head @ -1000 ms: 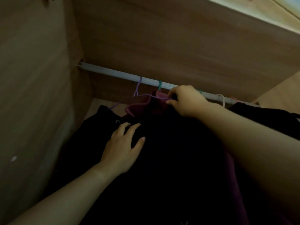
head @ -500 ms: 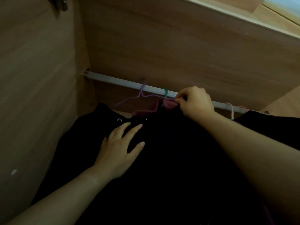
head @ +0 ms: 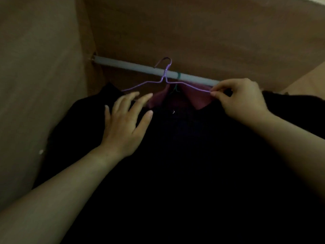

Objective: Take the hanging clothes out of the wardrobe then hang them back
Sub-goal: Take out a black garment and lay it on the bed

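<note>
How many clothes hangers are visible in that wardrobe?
2. A purple hanger sits in front of the rail, its arm pinched by the right hand. A green hanger hooks the rail behind it. Dark clothes may hide more.

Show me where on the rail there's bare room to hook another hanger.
Free: the stretch of rail between the left wardrobe wall and the purple hanger. Crowded: from the purple hanger past the green hook to the right hand, whose fingers pinch the purple wire; dark clothes fill the space below.
</note>
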A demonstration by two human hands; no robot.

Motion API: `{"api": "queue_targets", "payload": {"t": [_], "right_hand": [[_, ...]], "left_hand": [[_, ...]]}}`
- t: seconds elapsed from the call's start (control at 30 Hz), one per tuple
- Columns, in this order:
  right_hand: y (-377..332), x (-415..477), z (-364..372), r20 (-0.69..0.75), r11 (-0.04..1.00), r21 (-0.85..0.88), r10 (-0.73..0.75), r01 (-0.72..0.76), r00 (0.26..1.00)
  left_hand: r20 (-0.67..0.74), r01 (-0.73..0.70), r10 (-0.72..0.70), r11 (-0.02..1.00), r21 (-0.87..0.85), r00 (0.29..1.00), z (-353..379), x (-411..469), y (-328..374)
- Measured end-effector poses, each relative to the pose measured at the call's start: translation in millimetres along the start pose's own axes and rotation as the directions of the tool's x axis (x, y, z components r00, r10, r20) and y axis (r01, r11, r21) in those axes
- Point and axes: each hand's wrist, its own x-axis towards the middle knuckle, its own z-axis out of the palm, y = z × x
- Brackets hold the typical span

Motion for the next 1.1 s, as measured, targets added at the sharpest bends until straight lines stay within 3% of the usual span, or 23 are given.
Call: {"api": "queue_targets", "payload": {"t": [0.1,0.23,0.37,0.57,0.7,0.9,1.1], "right_hand": [[10.7,-49.2,-17.6,0.010,0.998,0.011,-0.059,0.059,0.998],[21.7,-116.7,-35.6,0.019,0.985,0.120,-0.126,0.123,0.992],[32.2,-185.1,-46.8,0.107,0.969,0.232,-0.111,0.084,0.988],[32.0,-286.2,-71.7,0.237,0.900,0.435,-0.099,-0.015,0.966],[18.8,-344.5,-100.2,0.348,0.852,0.515,-0.103,-0.098,0.932],[-3.8,-405.6,-158.0,0.459,0.797,0.546,-0.027,-0.258,0.888],[-37.8,-453.6,-268.8,0.512,0.803,0.461,0.109,-0.379,0.852]], "left_hand": [[-0.011,0.030,-0.029,0.995,0.094,1.000,-19.4,-28.2,14.0],[0.129,0.106,-0.145,0.956,0.274,0.981,-46.2,-76.7,23.7],[0.297,0.049,-0.105,0.981,0.188,0.949,-71.7,-139.2,45.0],[0.209,0.180,-0.197,0.979,0.098,0.958,-118.4,-233.9,96.1],[0.266,0.305,-0.316,0.949,0.083,0.911,-155.8,-290.0,134.2],[0.338,0.407,-0.428,0.903,0.137,0.838,-212.5,-335.5,190.6],[0.420,0.383,-0.402,0.914,0.132,0.813,-285.5,-354.9,268.9]]}}
